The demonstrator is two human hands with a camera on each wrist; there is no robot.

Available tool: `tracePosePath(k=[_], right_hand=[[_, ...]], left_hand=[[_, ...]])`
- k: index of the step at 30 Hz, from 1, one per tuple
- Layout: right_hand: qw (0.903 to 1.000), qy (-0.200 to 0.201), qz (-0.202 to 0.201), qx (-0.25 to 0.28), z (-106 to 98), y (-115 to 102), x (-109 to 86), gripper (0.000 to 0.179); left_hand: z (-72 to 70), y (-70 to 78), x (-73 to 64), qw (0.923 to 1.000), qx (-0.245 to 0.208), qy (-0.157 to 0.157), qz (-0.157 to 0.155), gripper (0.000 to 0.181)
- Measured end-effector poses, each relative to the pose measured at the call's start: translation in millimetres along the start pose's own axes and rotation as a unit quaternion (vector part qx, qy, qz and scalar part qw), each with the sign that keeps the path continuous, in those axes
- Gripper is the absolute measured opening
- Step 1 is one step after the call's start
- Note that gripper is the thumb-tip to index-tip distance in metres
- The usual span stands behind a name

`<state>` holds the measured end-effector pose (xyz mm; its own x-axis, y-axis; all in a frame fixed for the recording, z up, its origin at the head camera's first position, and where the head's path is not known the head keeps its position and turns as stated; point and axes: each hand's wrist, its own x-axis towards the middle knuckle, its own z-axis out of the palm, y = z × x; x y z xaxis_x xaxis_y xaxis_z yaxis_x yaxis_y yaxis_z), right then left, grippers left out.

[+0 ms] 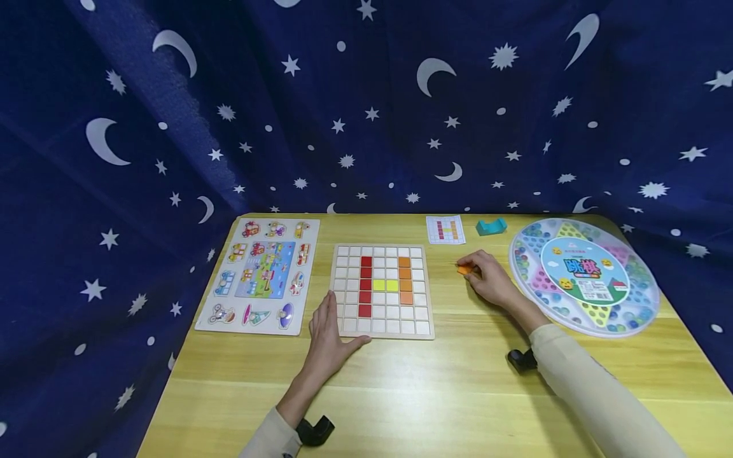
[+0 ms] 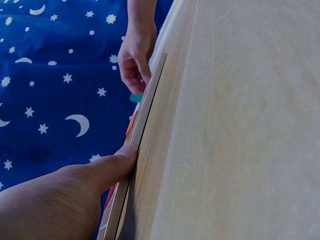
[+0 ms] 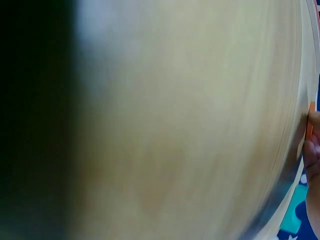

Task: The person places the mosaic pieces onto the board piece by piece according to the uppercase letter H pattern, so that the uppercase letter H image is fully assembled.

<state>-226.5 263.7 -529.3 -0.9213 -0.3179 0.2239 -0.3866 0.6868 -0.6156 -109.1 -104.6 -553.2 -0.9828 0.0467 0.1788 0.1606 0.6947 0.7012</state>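
A square wooden grid board lies mid-table. It bears a column of several red tiles, two yellow tiles and a column of several orange tiles, the lowest one paler. My left hand rests at the board's near left corner, fingers straight along the left side and thumb on the front edge; the left wrist view shows this thumb against the rim. Right of the board, my right hand pinches an orange tile low over the table. That tile also shows at the right wrist view's edge.
Behind the board lies a small printed card with a red, yellow and orange pattern. Next to it sits a teal block. A picture puzzle board lies left, and a round Chinese checkers box right. A dark starry curtain hangs behind.
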Motion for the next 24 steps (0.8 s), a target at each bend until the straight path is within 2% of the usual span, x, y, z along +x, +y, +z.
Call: tracePosePath(k=[3, 6, 11, 16, 24], right_hand=[[0.9994, -0.017, -0.008, 0.028, 6.6, -9.5, -0.9, 0.028], [0.9971, -0.039, -0.032, 0.057, 17.5, -28.2, -3.1, 0.027], [0.9929, -0.054, -0.083, 0.067, 34.3, -54.4, -6.4, 0.022], [0.9927, -0.043, -0.098, 0.055, 35.8, -56.1, -13.5, 0.020], [0.9945, -0.071, -0.071, 0.030, 22.4, -47.3, -24.1, 0.031]], left_hand=[[0.0, -0.4, -0.2, 1.0000, -0.001, 0.000, 0.000, 0.122], [-0.2, 0.2, 0.0, 1.0000, 0.000, -0.001, -0.001, 0.123], [-0.6, 1.6, 0.5, 1.0000, -0.002, -0.002, -0.001, 0.123], [-1.3, 1.8, -0.7, 0.9999, -0.010, -0.005, -0.005, 0.123], [-1.0, 2.3, 0.6, 0.9997, -0.016, -0.009, -0.016, 0.124]])
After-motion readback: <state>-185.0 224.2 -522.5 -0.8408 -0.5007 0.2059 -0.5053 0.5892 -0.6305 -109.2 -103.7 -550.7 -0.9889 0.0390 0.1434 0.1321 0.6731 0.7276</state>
